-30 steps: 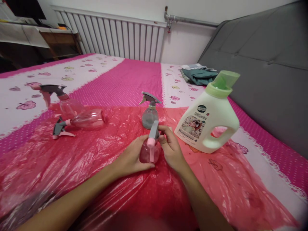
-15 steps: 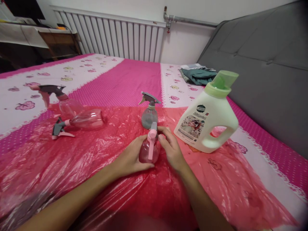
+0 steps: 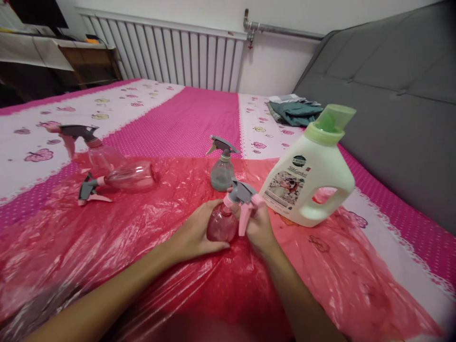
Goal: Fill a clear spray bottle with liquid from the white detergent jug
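The left hand [image 3: 197, 232] curls round a small pink bottle [image 3: 220, 227], upright on red plastic sheeting [image 3: 142, 251], while the right hand [image 3: 262, 230], fingers partly hidden, grips the grey-and-pink spray head [image 3: 245, 194] at its neck. Just behind stands a grey spray bottle [image 3: 221, 175]; rightward, a pale green jug [image 3: 322, 164]; well apart leftward, a pink spray bottle [image 3: 131, 175] on its side.

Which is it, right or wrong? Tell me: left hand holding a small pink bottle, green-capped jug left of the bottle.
The side is wrong: the head view shows the jug right of the small pink bottle, which the left hand holds.
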`<act>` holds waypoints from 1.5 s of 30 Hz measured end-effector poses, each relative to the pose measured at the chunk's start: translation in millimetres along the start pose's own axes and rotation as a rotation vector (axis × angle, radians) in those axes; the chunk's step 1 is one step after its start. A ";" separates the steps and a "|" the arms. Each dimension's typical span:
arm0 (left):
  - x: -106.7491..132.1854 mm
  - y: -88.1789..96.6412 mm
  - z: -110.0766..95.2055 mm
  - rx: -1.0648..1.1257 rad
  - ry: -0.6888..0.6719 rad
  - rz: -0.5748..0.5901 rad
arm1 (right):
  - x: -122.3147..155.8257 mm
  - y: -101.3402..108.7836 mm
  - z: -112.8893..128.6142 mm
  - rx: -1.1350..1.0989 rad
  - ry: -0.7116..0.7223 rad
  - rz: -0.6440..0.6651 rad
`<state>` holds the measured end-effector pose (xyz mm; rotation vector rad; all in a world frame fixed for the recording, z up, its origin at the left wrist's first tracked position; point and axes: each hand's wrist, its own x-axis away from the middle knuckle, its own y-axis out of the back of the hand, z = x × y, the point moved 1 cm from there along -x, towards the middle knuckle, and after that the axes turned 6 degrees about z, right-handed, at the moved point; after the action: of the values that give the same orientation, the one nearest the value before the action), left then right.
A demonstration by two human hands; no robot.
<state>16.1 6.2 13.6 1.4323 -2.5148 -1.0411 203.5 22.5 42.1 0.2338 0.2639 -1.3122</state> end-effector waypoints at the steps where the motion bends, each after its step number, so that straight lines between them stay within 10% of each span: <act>1: -0.1 0.2 0.2 -0.005 -0.009 0.001 | 0.8 -0.7 -1.2 -0.022 -0.005 0.007; 45: -1.1 1.4 -2.2 0.001 0.007 0.002 | 0.7 2.7 5.8 0.030 0.005 0.062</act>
<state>16.5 6.4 16.5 1.4313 -2.5110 -1.0332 206.6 20.7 47.4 0.2683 0.2393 -1.2555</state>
